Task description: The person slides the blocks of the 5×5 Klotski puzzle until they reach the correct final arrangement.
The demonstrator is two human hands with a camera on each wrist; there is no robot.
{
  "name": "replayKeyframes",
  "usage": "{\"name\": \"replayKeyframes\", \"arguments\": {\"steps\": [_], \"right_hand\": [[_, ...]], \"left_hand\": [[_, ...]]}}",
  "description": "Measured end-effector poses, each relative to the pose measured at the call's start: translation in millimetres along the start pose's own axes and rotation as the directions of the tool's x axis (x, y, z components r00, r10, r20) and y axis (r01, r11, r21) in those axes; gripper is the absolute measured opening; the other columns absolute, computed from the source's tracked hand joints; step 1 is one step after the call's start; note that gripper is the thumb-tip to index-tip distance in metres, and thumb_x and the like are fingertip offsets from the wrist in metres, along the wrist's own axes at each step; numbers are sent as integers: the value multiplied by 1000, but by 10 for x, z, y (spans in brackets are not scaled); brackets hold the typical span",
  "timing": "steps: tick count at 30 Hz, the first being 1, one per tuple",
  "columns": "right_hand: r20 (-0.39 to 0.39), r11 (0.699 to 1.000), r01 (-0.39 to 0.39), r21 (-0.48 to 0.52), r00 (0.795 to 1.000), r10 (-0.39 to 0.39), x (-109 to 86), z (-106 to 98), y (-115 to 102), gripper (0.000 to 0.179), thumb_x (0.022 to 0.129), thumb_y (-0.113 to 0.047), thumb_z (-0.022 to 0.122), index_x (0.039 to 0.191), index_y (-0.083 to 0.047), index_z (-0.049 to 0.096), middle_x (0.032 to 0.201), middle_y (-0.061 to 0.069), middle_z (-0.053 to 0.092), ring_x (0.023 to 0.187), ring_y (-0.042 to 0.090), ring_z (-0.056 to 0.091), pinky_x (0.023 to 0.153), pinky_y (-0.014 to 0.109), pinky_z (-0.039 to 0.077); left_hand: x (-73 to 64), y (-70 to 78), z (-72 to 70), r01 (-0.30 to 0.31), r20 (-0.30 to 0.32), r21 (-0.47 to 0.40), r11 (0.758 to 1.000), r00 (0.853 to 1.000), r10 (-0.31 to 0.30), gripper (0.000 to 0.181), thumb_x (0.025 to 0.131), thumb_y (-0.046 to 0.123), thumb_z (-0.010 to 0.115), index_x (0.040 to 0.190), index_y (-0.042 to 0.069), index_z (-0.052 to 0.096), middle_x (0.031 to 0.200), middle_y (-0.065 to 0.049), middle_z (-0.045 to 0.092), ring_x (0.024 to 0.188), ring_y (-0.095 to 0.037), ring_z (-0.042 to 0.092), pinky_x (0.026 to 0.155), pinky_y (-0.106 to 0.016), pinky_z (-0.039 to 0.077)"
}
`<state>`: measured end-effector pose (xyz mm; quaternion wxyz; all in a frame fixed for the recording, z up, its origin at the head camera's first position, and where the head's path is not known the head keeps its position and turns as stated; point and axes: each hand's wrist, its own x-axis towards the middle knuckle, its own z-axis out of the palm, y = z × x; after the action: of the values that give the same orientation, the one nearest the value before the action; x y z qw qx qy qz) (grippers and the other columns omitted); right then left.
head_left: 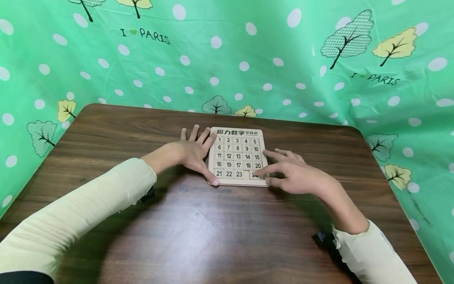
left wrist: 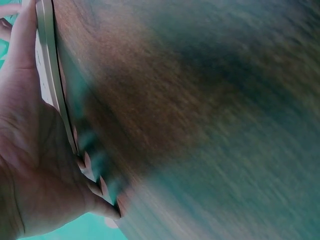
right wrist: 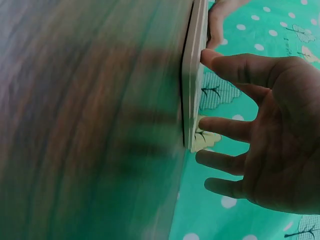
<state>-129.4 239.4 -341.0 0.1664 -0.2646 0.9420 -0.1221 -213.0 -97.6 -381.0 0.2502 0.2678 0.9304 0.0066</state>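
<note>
A wooden sliding number puzzle (head_left: 235, 182) lies flat on the table, its numbered tiles set in rows under a printed heading. My left hand (head_left: 194, 152) rests along its left side with fingers spread, the thumb at the lower left corner. From the right, my right hand (head_left: 296, 173) reaches over the puzzle's edge. Its index fingertip touches the tile marked 24 (head_left: 253, 177), partly covering the number. A bare slot (head_left: 246, 174) shows between tile 23 (head_left: 239, 174) and that tile. In the right wrist view, the thumb (right wrist: 235, 67) is at the board's edge, other fingers extended.
The dark wood-grain table (head_left: 170, 244) extends around the puzzle on all sides. Behind it hangs a green cloth (head_left: 227, 59) with white dots and printed trees. Both forearms, in pale sleeves (head_left: 88, 205), lie across the table from the near side.
</note>
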Motion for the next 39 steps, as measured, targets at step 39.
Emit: {"name": "replayKeyframes", "arguments": {"steps": [39], "right_hand": [[-48, 995, 98, -3, 994, -98, 108, 100, -132, 43, 104, -17, 71, 140, -38, 81, 186, 16, 33, 170, 55, 27, 130, 86, 19]], "left_hand": [[9, -10, -15, -12, 15, -25, 1000, 1000, 12, 172, 66, 106, 73, 180, 19, -22, 188, -17, -25, 171, -52, -27, 134, -81, -12]]}}
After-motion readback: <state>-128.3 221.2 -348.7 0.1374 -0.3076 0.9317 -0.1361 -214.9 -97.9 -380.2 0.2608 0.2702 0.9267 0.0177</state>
